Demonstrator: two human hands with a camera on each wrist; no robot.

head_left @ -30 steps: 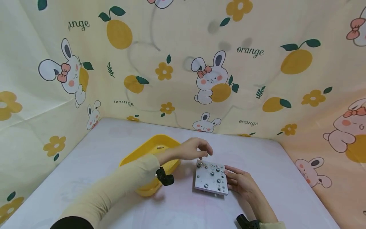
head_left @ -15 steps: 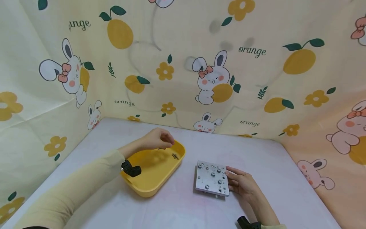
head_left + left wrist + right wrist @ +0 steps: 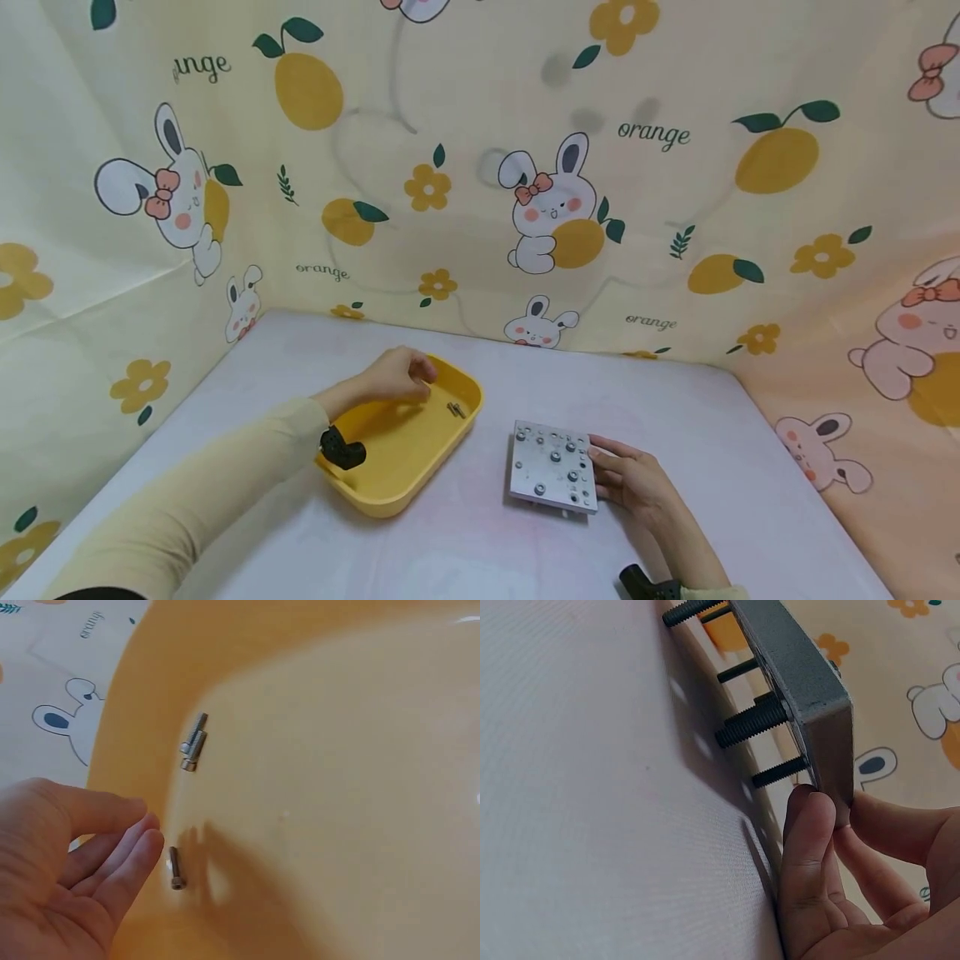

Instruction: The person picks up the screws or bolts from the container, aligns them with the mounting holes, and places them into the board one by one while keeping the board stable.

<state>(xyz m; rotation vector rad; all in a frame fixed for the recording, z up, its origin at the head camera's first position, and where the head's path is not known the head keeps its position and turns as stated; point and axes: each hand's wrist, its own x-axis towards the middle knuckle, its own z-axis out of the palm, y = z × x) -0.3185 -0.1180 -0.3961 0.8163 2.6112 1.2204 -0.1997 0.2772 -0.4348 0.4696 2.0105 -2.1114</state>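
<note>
My left hand (image 3: 395, 375) reaches over the far end of the yellow tray (image 3: 386, 507). In the left wrist view, its bent fingers and thumb hover just beside a single socket-head screw (image 3: 175, 868), with nothing between them. Two more screws (image 3: 195, 742) lie together on the tray floor. My right hand (image 3: 637, 483) grips the right edge of a square metal plate (image 3: 536, 462) dotted with holes and screw heads. Seen from the right wrist, fingers and thumb pinch the plate's corner, and several threaded screw shanks (image 3: 757, 724) stick out of its underside, close over the white tabletop.
The white table (image 3: 465, 550) carries the tray at left and the plate to its right, with a gap between. A patterned cloth (image 3: 465, 100) with rabbits and oranges walls in the back and sides. Black wrist cameras (image 3: 342, 448) are strapped to both arms.
My left hand has swung left from above the plate to the tray, then dipped slightly lower there. The right hand has kept its grip on the plate in place.
</note>
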